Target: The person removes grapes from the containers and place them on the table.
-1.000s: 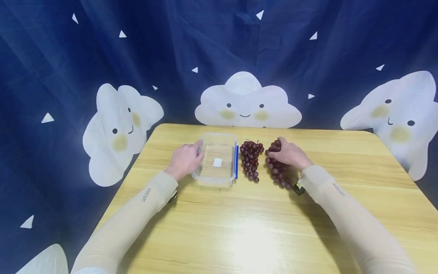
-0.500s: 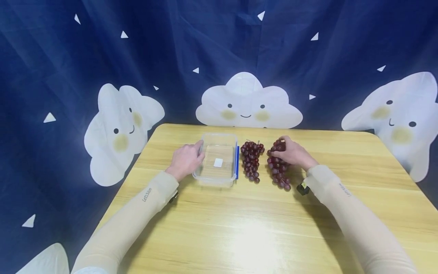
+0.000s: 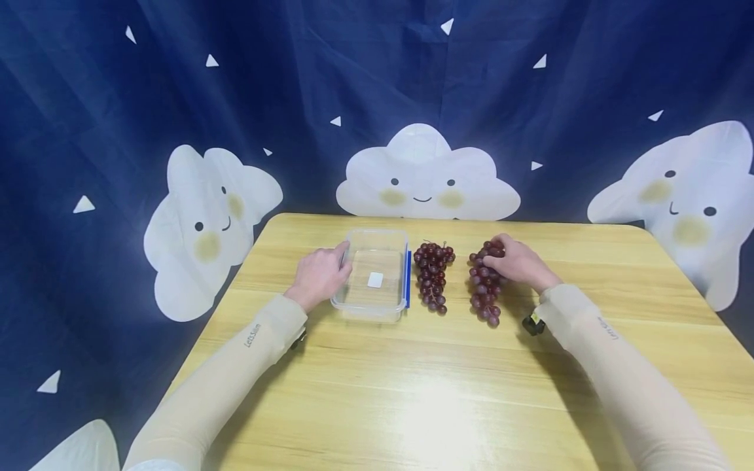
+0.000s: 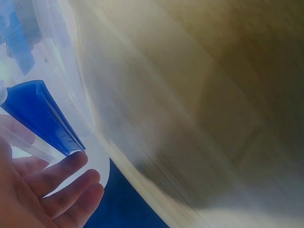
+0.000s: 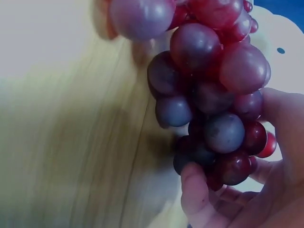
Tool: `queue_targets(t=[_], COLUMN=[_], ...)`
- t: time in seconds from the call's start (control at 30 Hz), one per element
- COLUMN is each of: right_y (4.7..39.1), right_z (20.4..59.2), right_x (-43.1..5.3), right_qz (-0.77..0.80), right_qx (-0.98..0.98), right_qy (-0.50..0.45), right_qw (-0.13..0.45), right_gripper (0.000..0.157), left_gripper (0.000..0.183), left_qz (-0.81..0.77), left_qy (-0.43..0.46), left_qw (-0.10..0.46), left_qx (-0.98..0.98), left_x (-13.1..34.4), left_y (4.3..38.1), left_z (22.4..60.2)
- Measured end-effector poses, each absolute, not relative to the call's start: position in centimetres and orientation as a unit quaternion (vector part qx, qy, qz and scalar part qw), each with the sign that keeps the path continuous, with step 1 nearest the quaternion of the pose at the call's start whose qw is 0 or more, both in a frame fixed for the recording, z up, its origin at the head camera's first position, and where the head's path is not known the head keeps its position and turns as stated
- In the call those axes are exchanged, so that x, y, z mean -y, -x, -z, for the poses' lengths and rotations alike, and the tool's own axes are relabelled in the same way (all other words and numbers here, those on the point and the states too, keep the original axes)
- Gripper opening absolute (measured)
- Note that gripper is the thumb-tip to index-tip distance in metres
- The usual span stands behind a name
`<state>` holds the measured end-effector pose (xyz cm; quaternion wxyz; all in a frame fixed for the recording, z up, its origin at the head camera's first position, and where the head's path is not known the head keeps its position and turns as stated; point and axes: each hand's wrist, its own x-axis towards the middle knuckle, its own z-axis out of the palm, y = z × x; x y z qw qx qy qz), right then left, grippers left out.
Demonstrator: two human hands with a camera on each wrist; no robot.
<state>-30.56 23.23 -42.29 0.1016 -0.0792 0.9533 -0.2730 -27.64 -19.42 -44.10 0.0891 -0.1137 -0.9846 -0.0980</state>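
On the left, a clear plastic food container (image 3: 368,307) stands without a lid on it; a white label shows at its bottom. My left hand (image 3: 321,275) holds its left wall at the rim, and in the left wrist view the fingers (image 4: 61,173) lie by a blue clip (image 4: 45,116) on that side. My right hand (image 3: 521,261) grips the upper end of a bunch of dark red grapes (image 3: 485,297). Up close in the right wrist view, fingers and thumb close round the lower grapes (image 5: 224,133). Some fingers are hidden behind the bunch.
A second bunch of red grapes (image 3: 432,271) lies between the container and the right bunch, close to the blue clip (image 3: 408,281) on the container's right. The wooden table (image 3: 377,379) ends at a dark blue curtain (image 3: 377,65) with clouds.
My right hand has moved to the right, taking the right bunch of grapes farther from the other bunch. My left hand and the container have stayed in place.
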Motion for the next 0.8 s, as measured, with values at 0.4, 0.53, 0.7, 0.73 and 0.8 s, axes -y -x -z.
queue_targets(t=[0.4,0.53,0.7,0.73,0.8], right_y=[28.0,26.3,25.0,24.8,24.6], right_z=[41.8,41.7,42.4,42.6,43.0], right_x=[-22.8,-22.2,-21.3,-21.1,-20.8], right_qz=[0.233,0.212,0.197,0.198,0.202], right_qx=[-0.966,-0.971,-0.973,-0.973,-0.972], right_qy=[0.059,0.077,0.094,0.094,0.095], right_qw=[0.097,0.079,0.072,0.072,0.071], right_gripper=[0.111,0.116,0.121,0.123,0.123], left_gripper=[0.055,0.054,0.054,0.054,0.054], left_qz=[0.101,0.104,0.103,0.102,0.103], left_qy=[0.118,0.118,0.114,0.114,0.115], left_qw=[0.084,0.085,0.087,0.088,0.088], left_qx=[0.984,0.984,0.984,0.984,0.984], left_x=[19.4,19.4,19.4,19.4,19.5], left_y=[27.7,27.7,27.6,27.7,27.6], left_z=[44.2,44.1,44.0,44.0,44.1])
